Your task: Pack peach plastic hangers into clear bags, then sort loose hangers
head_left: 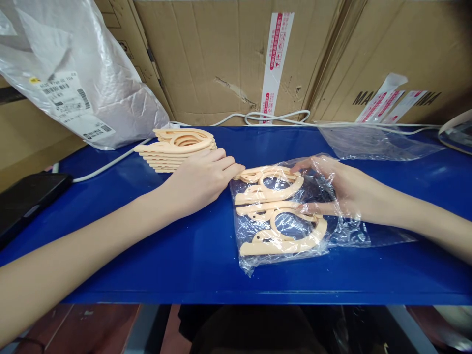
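Two beige folding hangers, an upper one (282,194) and a lower one (283,248), lie folded side by side in a clear plastic bag (346,238) on the blue table. My right hand (341,189) reaches into the bag from the right, its fingertips on the upper hanger's right end and its thumb by the top of the lower one. With closed fingers, my left hand (204,179) pinches the bag's upper left corner by the hanger's tip. Just behind that hand stands a stack of several matching hangers (173,147).
Cardboard boxes (210,59) line the back of the blue table (165,265). At back left leans a large plastic parcel (121,98) with labels. A black phone-like device (33,201) sits at left, near a white cable (106,167). Another clear bag (379,140) lies back right.
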`<action>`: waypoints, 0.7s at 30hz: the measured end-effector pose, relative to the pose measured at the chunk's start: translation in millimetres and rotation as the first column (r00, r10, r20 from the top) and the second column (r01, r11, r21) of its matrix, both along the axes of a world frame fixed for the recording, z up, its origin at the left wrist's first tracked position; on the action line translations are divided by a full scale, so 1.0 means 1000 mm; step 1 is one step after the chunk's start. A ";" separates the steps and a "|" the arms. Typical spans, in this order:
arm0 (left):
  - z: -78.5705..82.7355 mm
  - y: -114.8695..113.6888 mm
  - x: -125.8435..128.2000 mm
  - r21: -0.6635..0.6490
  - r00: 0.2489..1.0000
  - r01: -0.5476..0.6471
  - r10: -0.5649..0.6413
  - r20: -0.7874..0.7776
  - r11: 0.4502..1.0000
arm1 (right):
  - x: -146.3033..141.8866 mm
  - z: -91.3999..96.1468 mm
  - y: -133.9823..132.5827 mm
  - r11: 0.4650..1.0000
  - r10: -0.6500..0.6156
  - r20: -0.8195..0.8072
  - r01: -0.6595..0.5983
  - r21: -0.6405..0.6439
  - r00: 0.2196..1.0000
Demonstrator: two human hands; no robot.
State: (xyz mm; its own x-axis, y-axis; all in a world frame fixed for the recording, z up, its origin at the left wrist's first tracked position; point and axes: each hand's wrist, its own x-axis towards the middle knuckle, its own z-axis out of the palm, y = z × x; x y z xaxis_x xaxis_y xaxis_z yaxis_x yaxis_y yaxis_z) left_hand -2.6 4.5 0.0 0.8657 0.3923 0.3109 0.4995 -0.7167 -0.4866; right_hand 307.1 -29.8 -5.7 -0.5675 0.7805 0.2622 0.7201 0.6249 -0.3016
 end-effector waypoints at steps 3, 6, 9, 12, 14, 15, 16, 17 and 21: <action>0.000 0.001 0.000 -0.001 1.000 0.008 -0.008 0.012 1.000 | 0.000 0.000 0.000 1.000 0.003 0.003 -0.003 0.011 1.000; 0.000 0.001 -0.001 0.004 1.000 0.009 -0.009 0.009 1.000 | 0.000 -0.001 0.000 1.000 0.007 0.012 -0.007 0.011 1.000; 0.002 -0.003 0.001 0.001 0.999 0.032 -0.032 0.041 0.999 | 0.001 0.000 0.000 1.000 0.019 0.007 -0.019 0.007 1.000; 0.007 -0.015 0.007 -0.086 0.982 0.102 -0.087 0.168 0.991 | 0.003 0.003 0.001 0.998 0.065 0.013 -0.065 -0.028 0.998; 0.011 -0.026 0.011 -0.208 0.961 0.190 -0.138 0.238 0.959 | 0.006 0.005 0.002 0.993 0.103 0.029 -0.101 -0.059 0.994; 0.012 -0.031 0.012 -0.280 0.955 0.236 -0.168 0.244 0.931 | 0.008 0.006 0.003 0.991 0.117 0.035 -0.115 -0.071 0.992; 0.014 -0.036 0.014 -0.354 0.952 0.274 -0.201 0.230 0.894 | 0.009 0.008 0.003 0.989 0.129 0.035 -0.126 -0.077 0.991; 0.014 -0.040 0.015 -0.423 0.950 0.301 -0.233 0.206 0.855 | 0.010 0.009 0.004 0.987 0.140 0.031 -0.137 -0.082 0.990; 0.014 -0.047 0.017 -0.552 0.942 0.335 -0.292 0.166 0.764 | 0.014 0.012 0.006 0.979 0.177 0.024 -0.174 -0.106 0.984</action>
State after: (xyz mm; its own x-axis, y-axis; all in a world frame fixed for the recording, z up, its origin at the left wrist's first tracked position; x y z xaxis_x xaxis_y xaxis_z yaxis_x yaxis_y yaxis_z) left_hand 14.3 -42.8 14.5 0.9573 0.2253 0.1812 0.2137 -0.9735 0.0814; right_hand 321.1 -23.8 6.0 -0.7051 0.6899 0.1641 0.6126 0.7091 -0.3491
